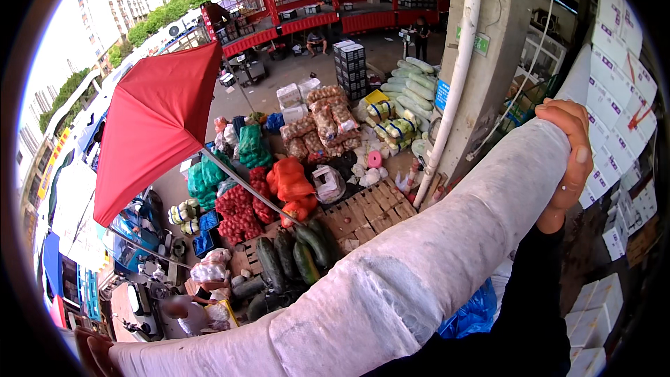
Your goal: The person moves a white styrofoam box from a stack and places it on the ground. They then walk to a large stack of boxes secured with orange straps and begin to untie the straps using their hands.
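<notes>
A thick, long pipe-like thing wrapped in wrinkled white covering (419,258) runs across the foreground, from the lower left up to the right. My right hand (571,150) is closed over its upper right part, fingers curled across the top, the dark-sleeved forearm rising from below. At the lower left rim my left hand (94,352) shows only in part, its fingers bent around the other end of the same wrapped thing. Its far side and underside are hidden. Bright blue plastic (474,311) shows just below it, beside my right sleeve.
Below lie dark green gourds (300,255), red net sacks (237,213), onion-like sacks (328,122) and wooden pallets (377,213). A red canopy (157,126) stands left. A concrete column (499,49) with a white drainpipe (453,77) rises right, near stacked white boxes (618,84). People are below.
</notes>
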`<state>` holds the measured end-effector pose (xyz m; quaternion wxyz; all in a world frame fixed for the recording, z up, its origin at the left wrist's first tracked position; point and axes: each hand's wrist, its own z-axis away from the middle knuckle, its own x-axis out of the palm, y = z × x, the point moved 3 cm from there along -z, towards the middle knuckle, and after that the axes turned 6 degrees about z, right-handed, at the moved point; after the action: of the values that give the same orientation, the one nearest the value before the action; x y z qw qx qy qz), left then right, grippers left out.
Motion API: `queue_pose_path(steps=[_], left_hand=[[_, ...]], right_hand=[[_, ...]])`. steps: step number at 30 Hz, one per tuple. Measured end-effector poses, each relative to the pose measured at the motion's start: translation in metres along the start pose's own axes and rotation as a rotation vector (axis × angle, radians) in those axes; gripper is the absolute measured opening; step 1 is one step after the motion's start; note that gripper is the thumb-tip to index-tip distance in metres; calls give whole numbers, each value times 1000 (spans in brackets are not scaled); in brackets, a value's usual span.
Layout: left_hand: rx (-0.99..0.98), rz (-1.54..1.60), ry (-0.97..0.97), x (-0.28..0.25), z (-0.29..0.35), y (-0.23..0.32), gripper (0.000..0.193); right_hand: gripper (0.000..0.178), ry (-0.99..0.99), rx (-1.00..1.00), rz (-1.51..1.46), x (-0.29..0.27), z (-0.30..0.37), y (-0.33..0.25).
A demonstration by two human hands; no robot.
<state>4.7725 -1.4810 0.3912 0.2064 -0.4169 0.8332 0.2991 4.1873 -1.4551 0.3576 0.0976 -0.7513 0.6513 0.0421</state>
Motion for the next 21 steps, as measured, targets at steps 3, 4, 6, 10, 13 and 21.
queue_pose_path(steps=[3, 4, 6, 10, 13, 21], left_hand=[[263, -316, -51, 12, -6, 26, 17], [205, -320, -83, 12, -7, 29, 17], [178, -281, -112, 12, -8, 30, 15], [-69, -34, 163, -2, 16, -27, 13], [-6, -146, 183, -5, 13, -17, 13], [281, -332, -84, 11, -2, 22, 15]], right_hand=[[57, 1, 2, -8, -1, -2, -2], [56, -4, 2, 3, -2, -4, -4], [56, -7, 8, 12, -3, -4, -4], [55, -6, 19, 4, 0, -3, -4], [55, -22, 11, 14, 0, -3, -6], [55, -46, 23, 8, -5, 1, -2]])
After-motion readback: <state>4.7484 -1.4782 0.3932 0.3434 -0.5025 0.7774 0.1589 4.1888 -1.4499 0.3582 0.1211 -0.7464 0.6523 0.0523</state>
